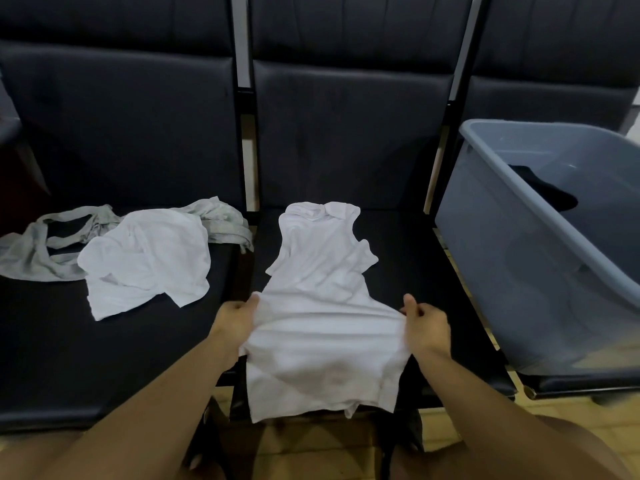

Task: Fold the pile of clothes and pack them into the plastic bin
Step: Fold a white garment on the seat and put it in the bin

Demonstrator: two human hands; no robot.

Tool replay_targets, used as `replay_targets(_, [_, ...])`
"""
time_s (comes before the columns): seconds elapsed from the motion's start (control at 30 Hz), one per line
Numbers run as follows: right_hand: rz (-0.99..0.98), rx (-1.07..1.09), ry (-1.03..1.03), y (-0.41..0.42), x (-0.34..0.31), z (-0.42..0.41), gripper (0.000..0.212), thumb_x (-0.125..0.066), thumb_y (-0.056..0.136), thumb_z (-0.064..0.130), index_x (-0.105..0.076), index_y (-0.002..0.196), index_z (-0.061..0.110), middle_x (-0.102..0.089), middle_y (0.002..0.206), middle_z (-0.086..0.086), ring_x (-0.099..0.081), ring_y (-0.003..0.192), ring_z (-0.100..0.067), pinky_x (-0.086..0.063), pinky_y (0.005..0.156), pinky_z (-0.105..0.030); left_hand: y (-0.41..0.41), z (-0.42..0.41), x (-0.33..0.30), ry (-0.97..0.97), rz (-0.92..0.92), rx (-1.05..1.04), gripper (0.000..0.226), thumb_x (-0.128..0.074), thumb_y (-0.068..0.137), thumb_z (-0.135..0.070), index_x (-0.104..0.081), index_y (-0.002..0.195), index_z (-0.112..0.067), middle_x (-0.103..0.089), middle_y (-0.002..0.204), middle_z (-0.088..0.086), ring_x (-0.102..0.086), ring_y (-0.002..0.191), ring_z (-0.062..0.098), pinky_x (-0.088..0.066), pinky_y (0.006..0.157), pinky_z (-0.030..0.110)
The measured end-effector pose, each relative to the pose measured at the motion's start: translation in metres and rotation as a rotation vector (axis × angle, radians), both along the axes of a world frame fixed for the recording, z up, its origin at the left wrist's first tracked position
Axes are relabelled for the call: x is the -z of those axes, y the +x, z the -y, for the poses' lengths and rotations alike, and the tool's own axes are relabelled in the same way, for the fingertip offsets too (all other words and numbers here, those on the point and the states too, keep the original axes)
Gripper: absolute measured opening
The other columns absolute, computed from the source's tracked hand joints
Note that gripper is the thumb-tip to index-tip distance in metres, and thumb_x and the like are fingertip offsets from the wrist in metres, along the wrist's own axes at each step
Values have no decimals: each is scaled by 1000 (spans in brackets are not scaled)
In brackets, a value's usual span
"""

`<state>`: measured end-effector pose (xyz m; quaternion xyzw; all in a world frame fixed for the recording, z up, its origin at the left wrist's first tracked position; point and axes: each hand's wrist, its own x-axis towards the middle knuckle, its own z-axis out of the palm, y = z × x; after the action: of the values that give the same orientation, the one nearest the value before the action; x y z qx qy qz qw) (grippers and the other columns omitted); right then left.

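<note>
Dark padded seats run across the head view, three in a row with black frames between them, and they serve as the bench [415, 271] for this job. On the middle seat lies the white shirt [322, 306], collar end away from the person, hem hanging over the front edge. The left hand [235, 320] pinches the shirt's left side at about waist height, thumb on top, fingers curled under the cloth. The right hand [427, 323] mirrors it on the other side, thumb up, fingers closed on the fabric. Each grip is clamped on the shirt, and the cloth between them is pulled fairly taut.

To the left, on the next seat, wait a crumpled white garment [145, 258] and a grey top [45, 251] partly under it, both unfolded. To the right sits the plastic bin [519, 244], tilted towards the person, with something dark [543, 192] already inside.

My read: this is the spreading and squaring step before the first fold. To do it well, keep even tension across both hands, draw the body flat so the wrinkles near the shoulders settle, and get the hem up onto the seat. The upper part looks bunched and skewed, so straighten that before folding the sides in.
</note>
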<state>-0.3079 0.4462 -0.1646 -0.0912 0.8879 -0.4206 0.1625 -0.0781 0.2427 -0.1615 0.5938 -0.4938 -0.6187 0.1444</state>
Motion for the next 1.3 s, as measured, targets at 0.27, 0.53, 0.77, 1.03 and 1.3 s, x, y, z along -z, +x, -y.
replay_targets(0.27, [-167,-41,55,54,3,-37,15,-56,99,14,-58,114,19,-55,108,1,-58,94,-19,-49,78,-32,13,-41,-8,211,-122,295,22,-56,95,4,-64,116,-1,-74,95,16,-73,86,27,-60,69,30])
replay_targets(0.53, [-467,-832,241,92,26,-85,29,-60,92,52,-53,115,36,-40,121,21,-40,107,-1,-42,75,-12,27,-75,-6,-374,186,928,59,-87,66,-50,-57,112,-29,-46,120,-15,-53,108,8,-48,91,24])
replay_targets(0.77, [-284,-649,107,86,3,-65,11,-54,101,30,-65,100,30,-62,100,16,-59,93,-5,-53,79,-25,26,-76,4,-610,338,798,23,-69,91,-35,-49,94,-24,-54,102,-5,-53,90,10,-47,82,25])
replay_targets(1.03, [-111,-432,-213,98,-16,-48,14,-64,98,25,-75,91,30,-72,86,20,-67,88,0,-56,77,-20,15,-96,-8,-899,261,570,66,-68,80,-65,-42,130,-31,-36,127,-10,-36,116,13,-37,101,31])
replay_targets(1.3, [-125,-414,-324,104,-25,-44,21,-68,95,17,-77,89,34,-73,87,24,-69,89,1,-56,78,-15,-11,-125,-6,-849,110,755,26,-60,91,-57,-59,106,-37,-54,104,-21,-56,96,5,-51,87,22])
